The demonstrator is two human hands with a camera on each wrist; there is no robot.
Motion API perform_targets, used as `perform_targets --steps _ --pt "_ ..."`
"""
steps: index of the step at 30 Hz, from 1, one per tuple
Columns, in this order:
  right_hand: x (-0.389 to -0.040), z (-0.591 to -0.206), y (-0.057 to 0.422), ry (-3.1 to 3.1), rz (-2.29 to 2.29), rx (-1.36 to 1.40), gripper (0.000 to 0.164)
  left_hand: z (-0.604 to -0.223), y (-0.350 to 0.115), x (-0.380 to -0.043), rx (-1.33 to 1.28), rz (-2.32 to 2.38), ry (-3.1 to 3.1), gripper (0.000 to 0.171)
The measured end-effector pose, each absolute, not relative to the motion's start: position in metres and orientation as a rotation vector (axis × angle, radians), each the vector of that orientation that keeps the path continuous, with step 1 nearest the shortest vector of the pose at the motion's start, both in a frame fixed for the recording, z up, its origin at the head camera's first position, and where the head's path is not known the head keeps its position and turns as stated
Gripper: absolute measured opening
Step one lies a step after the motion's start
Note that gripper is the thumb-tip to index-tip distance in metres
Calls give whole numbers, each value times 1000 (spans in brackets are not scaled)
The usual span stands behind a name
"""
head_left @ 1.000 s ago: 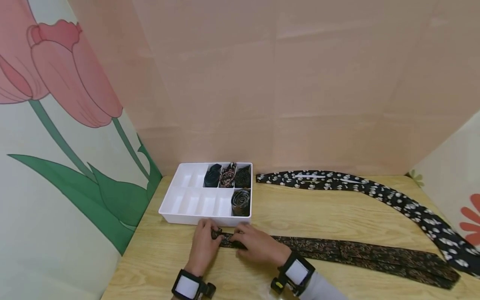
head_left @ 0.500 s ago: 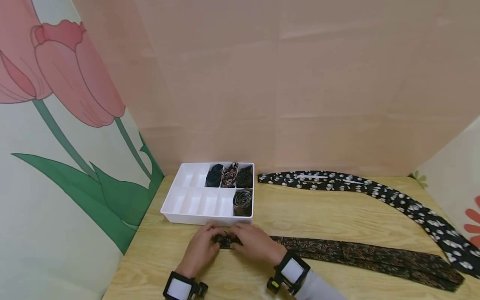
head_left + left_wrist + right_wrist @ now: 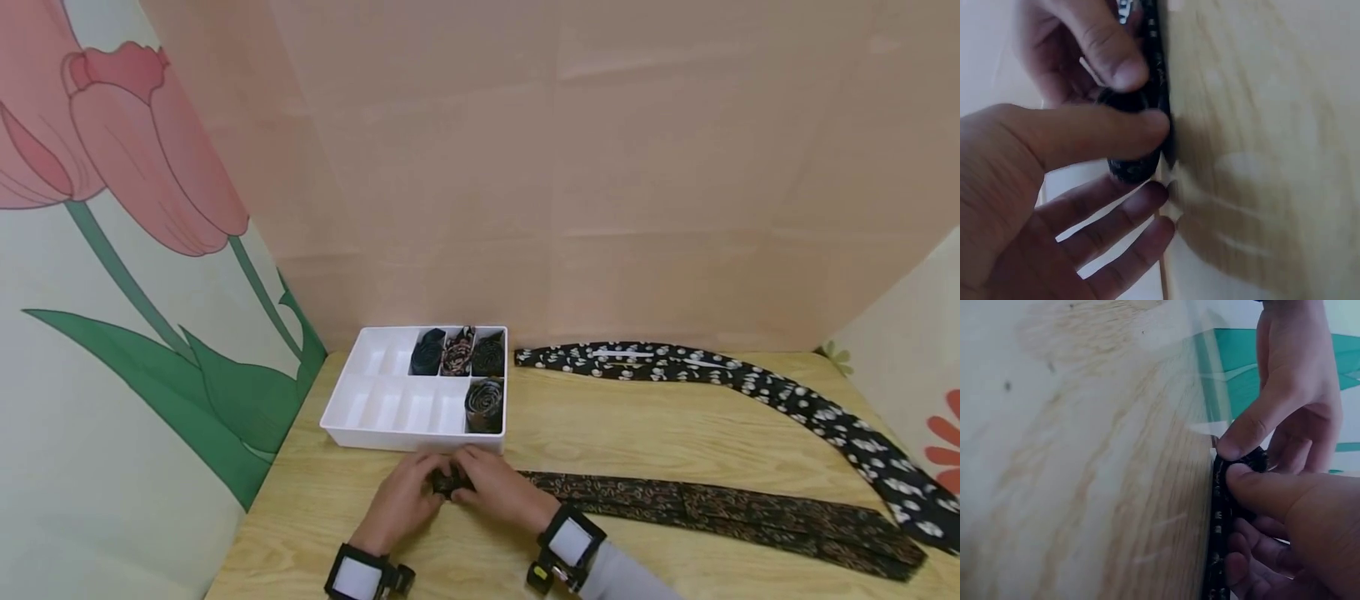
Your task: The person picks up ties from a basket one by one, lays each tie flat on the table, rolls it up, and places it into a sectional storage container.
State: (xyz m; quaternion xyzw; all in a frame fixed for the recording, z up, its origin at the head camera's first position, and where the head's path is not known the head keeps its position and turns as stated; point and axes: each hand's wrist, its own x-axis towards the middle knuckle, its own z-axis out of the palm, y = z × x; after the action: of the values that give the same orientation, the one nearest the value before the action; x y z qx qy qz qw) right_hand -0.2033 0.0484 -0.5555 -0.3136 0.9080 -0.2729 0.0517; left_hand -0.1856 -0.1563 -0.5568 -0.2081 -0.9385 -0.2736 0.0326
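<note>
A dark necktie (image 3: 712, 507) with a small brownish pattern lies stretched across the front of the table, its broad end to the right. Its narrow left end is wound into a small roll (image 3: 1132, 170). My left hand (image 3: 402, 502) pinches this roll from the left, thumb over it, other fingers spread along its far side. From the right, my right hand (image 3: 498, 493) grips the same roll, thumb pressed on it beside the left thumb in the right wrist view. Much of the roll is hidden by fingers in the head view.
Just beyond the hands stands a white divided box (image 3: 397, 438); several rolled neckties, among them a dark one (image 3: 484, 406), fill compartments at its right. A black necktie with white flowers (image 3: 810, 410) curves along the back and right. Walls stand behind and at both sides.
My right hand has moved a little left, closer to the left hand. The narrow end between them has gone from a loose flat strip to a more compact roll.
</note>
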Motion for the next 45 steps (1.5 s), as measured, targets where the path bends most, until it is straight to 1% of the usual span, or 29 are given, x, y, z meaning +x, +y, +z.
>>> perform_targets --steps 5,6,11,12,16,18,21,23,26,31,34,37,41,43,45 --pt "-201 -553 52 2780 -823 -966 32 -554 -154 -186 -695 -822 -2887 35" --pt "-200 -553 53 2801 -815 -964 35 -553 -153 -186 -703 -832 -2883 37" --pt "-196 -554 56 2895 -759 -897 37 -552 -150 -186 -734 -911 -2875 44" --pt "-195 -554 57 2903 -749 -888 39 -552 -150 -185 -739 -915 -2877 44" --pt "-194 -554 59 2911 -739 -879 40 -552 -148 -185 -756 -887 -2891 40" --pt "-193 -553 61 2923 -729 -876 42 -552 -147 -185 -769 -911 -2907 43" --pt "-192 -551 63 2921 -740 -854 39 -553 -145 -185 -802 -953 -2909 44" --pt "-190 -550 65 2921 -736 -850 43 -554 -144 -185 -831 -959 -2900 41" --pt "-189 -549 67 2913 -752 -861 42 -554 -143 -185 -848 -918 -2880 38" --pt "-187 -550 73 2953 -726 -857 43 -555 -140 -185 -883 -974 -2865 43" --pt "-187 -550 76 2947 -721 -845 49 -557 -137 -185 -919 -1020 -2849 39" --pt "-185 -550 78 2934 -742 -847 47 -555 -134 -184 -940 -996 -2835 36" --pt "-182 -552 81 2961 -737 -838 44 -553 -132 -183 -949 -1013 -2856 41" --pt "-180 -552 82 2965 -740 -826 46 -554 -131 -183 -958 -1017 -2867 42" --pt "-178 -551 83 2953 -755 -817 47 -554 -131 -184 -970 -992 -2868 37"
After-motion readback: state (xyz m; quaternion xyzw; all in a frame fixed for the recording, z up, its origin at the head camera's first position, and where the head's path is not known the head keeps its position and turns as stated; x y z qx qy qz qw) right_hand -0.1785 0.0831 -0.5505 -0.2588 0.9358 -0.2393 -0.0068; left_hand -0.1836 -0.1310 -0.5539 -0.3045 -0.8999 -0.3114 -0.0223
